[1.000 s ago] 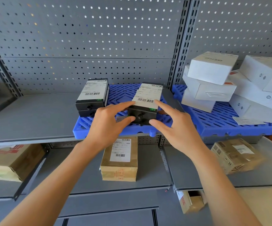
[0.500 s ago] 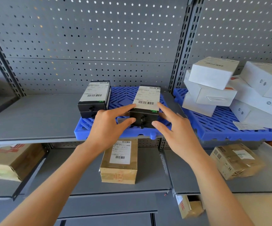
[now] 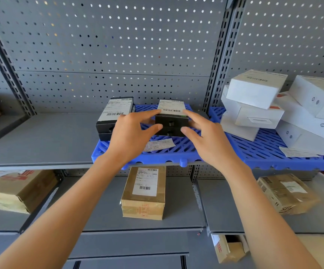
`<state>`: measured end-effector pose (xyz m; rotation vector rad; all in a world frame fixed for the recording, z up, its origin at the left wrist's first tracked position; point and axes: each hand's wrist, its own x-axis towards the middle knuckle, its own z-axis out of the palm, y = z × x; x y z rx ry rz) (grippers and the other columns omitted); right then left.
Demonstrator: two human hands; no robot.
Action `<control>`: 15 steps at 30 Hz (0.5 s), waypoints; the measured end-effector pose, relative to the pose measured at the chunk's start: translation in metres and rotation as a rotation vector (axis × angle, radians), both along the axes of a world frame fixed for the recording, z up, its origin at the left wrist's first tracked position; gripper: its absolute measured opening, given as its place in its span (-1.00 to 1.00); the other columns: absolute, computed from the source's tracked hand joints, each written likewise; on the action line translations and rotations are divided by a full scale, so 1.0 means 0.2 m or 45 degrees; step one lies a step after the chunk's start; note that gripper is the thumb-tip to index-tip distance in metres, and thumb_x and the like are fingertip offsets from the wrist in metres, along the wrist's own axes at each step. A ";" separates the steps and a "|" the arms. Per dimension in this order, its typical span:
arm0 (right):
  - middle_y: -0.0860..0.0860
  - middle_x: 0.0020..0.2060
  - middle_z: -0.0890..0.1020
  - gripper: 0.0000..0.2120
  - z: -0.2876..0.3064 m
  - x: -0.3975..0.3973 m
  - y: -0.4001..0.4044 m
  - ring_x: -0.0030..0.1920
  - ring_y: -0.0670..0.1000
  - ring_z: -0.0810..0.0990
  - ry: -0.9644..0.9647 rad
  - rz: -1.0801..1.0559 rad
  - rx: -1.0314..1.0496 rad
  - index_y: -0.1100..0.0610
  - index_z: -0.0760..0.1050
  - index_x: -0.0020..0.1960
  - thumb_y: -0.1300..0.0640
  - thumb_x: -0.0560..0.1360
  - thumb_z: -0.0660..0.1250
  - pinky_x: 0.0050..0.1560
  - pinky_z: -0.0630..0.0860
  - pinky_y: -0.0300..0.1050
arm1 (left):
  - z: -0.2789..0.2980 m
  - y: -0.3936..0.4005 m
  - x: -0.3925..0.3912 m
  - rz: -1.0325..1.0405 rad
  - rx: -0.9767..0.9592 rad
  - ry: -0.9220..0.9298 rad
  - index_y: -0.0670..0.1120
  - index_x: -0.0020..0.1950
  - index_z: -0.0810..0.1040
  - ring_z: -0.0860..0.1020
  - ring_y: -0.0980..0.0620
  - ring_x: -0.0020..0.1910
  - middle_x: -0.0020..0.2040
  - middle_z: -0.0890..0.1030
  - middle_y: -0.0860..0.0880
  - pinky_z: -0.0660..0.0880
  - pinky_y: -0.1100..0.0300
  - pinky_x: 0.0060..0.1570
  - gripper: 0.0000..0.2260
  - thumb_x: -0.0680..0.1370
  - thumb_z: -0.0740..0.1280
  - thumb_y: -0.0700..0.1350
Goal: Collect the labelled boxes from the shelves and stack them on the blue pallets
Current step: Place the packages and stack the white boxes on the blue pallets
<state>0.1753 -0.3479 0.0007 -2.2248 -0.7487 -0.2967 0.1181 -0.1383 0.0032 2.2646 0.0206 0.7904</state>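
Observation:
A black box with a white barcode label (image 3: 171,123) rests on the middle blue pallet (image 3: 157,155) on the upper shelf. My left hand (image 3: 130,136) holds its left side, thumb at the front corner and index finger along the top edge. My right hand (image 3: 209,140) grips the right side the same way. A second black labelled box (image 3: 114,111) sits at the pallet's left edge, partly behind my left hand. On the lower shelf lies a brown labelled box (image 3: 144,193).
A loose paper label (image 3: 158,145) lies on the pallet in front of the held box. Several white boxes (image 3: 254,90) pile on the right blue pallet (image 3: 264,152). Brown cartons sit lower left (image 3: 15,189) and lower right (image 3: 285,193). A perforated grey panel backs the shelves.
Both hands have pushed the black box farther back on the blue pallet. The paper label in front of it now shows.

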 end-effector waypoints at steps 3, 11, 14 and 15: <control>0.03 0.33 0.58 -0.50 0.01 0.07 0.02 0.36 0.10 0.50 0.064 0.036 -0.012 -0.15 0.29 0.53 -0.04 0.62 0.29 0.32 0.44 0.11 | 0.03 0.00 0.02 0.049 0.035 0.048 0.10 0.36 0.59 0.65 0.14 -0.17 -0.02 0.72 0.10 0.63 0.05 -0.06 -0.62 0.54 0.48 -0.03; 0.00 0.29 0.61 -0.51 -0.01 0.15 0.04 0.30 0.04 0.55 0.083 0.083 -0.046 -0.12 0.31 0.52 0.03 0.62 0.30 0.25 0.51 0.11 | -0.03 -0.02 0.05 0.154 0.061 0.131 0.17 0.37 0.55 0.61 0.06 -0.19 -0.03 0.69 0.15 0.63 -0.05 -0.09 -0.60 0.54 0.46 -0.03; 0.06 0.20 0.66 -0.52 -0.03 0.14 0.04 0.19 0.12 0.60 0.001 0.067 -0.118 -0.06 0.34 0.51 0.05 0.62 0.32 0.20 0.51 0.16 | -0.06 -0.03 0.05 0.186 0.078 0.132 0.18 0.36 0.55 0.62 0.00 -0.13 0.00 0.70 0.14 0.62 -0.05 -0.07 -0.61 0.54 0.45 -0.04; 0.06 0.19 0.66 -0.52 -0.04 0.14 0.04 0.19 0.13 0.60 -0.030 0.054 -0.149 -0.05 0.34 0.51 0.05 0.61 0.32 0.24 0.48 0.17 | -0.07 -0.03 0.05 0.204 0.098 0.130 0.18 0.36 0.55 0.62 -0.04 -0.12 0.00 0.70 0.14 0.62 -0.05 -0.07 -0.61 0.54 0.45 -0.05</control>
